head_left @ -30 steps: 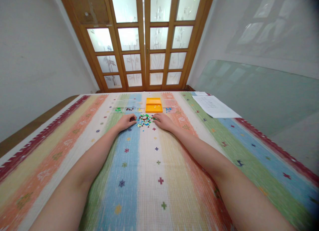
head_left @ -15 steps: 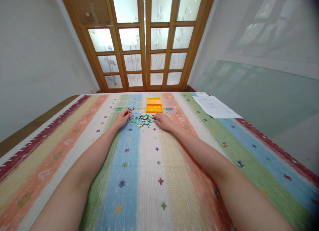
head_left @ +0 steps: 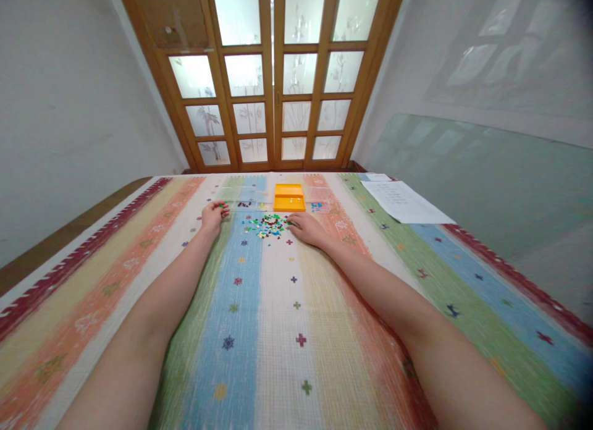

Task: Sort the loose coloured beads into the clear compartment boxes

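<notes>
My left hand (head_left: 214, 217) is over the left end of a clear divided tray (head_left: 225, 191), beside small green pieces (head_left: 223, 206). Its fingers are curled together in a pinch; what is between them is too small to make out. A loose pile of tiny green, blue, brown and pale pieces (head_left: 270, 225) lies on the tablecloth. At the pile's right edge rests my right hand (head_left: 306, 227), fingers bent and close together, the tips partly hidden. Brown pieces (head_left: 244, 204), yellow pieces (head_left: 263, 206) and blue pieces (head_left: 316, 206) sit in separate groups along the tray.
Behind the pile stands an open orange box (head_left: 290, 204) with a few pale bits inside. Printed paper sheets (head_left: 403, 201) lie at the far right of the table. A striped tablecloth (head_left: 278, 331) covers the table. Wood-framed glass doors (head_left: 273, 99) rise beyond it.
My left hand has moved left from beside the brown pieces to the green ones. My right hand stays at the pile's edge. The view has shifted slightly.
</notes>
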Motion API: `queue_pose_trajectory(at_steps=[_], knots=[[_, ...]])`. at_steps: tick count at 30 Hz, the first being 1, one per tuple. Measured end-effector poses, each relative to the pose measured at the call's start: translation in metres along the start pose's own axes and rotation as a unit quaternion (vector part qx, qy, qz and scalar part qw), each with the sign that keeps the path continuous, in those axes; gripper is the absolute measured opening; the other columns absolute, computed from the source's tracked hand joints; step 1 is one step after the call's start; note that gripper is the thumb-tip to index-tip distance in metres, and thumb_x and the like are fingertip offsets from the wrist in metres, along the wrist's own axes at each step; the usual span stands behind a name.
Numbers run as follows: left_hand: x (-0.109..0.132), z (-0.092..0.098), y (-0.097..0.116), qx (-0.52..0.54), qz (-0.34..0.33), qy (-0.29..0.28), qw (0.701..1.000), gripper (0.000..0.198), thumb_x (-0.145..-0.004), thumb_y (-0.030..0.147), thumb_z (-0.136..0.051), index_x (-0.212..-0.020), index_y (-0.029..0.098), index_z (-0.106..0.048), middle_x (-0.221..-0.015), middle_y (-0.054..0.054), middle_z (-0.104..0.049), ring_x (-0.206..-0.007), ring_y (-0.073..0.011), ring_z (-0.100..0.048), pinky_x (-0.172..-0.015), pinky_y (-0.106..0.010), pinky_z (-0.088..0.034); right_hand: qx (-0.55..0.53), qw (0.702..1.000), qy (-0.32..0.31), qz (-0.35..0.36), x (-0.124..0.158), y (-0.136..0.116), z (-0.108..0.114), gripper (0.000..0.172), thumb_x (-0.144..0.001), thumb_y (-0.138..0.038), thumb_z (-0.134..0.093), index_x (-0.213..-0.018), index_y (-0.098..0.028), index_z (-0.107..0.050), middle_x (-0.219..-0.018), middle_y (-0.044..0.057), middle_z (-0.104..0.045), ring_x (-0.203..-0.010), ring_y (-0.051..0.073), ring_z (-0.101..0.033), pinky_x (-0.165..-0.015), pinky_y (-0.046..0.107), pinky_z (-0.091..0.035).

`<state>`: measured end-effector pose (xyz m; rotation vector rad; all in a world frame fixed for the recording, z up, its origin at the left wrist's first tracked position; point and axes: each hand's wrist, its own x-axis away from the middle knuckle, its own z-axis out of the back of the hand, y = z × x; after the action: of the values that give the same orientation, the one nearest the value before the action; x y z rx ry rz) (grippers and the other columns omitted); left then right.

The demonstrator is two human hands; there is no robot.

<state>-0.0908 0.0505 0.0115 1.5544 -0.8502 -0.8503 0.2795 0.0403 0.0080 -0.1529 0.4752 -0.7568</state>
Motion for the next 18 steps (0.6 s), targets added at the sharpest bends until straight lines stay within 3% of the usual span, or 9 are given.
queue_pose_trajectory(at_steps=[8, 13, 18], knots=[[-0.006, 0.007, -0.006, 0.029, 0.003, 0.013, 0.999, 0.023, -0.083, 0.013, -0.061, -0.105, 0.019, -0.058, -0.092, -0.005, -0.074, -0.065, -0.0102, -0.067, -0.062, -0.021, -0.054, -0.007, 1.0, 0.004, 0.002, 0.0, 0.001, 0.0, 0.03, -0.103, -0.025, -0.058, -0.127, -0.02, -0.074, -0.13, 0.012, -0.073, -0.123, 0.026, -0.063, -0.11, 0.04, -0.046], [-0.011, 0.011, -0.008, -0.026, 0.0, 0.054, 0.998, 0.012, -0.084, 0.018, -0.062, -0.093, 0.021, -0.054, -0.066, 0.006, -0.058, -0.046, -0.0065, -0.046, -0.045, -0.015, -0.034, -0.01, 1.0, 0.008, 0.006, 0.0, 0.001, 0.0, 0.029, -0.102, -0.023, -0.059, -0.125, -0.019, -0.075, -0.129, 0.012, -0.073, -0.123, 0.026, -0.064, -0.11, 0.04, -0.046], [-0.01, 0.01, -0.009, -0.026, -0.009, 0.009, 1.0, 0.014, -0.085, 0.027, -0.065, -0.089, 0.021, -0.053, -0.064, 0.008, -0.051, -0.044, -0.0057, -0.037, -0.044, -0.016, -0.026, -0.007, 1.0, 0.009, 0.006, 0.0, 0.001, 0.0, 0.029, -0.102, -0.022, -0.059, -0.125, -0.018, -0.075, -0.129, 0.012, -0.073, -0.122, 0.027, -0.064, -0.11, 0.041, -0.047]])
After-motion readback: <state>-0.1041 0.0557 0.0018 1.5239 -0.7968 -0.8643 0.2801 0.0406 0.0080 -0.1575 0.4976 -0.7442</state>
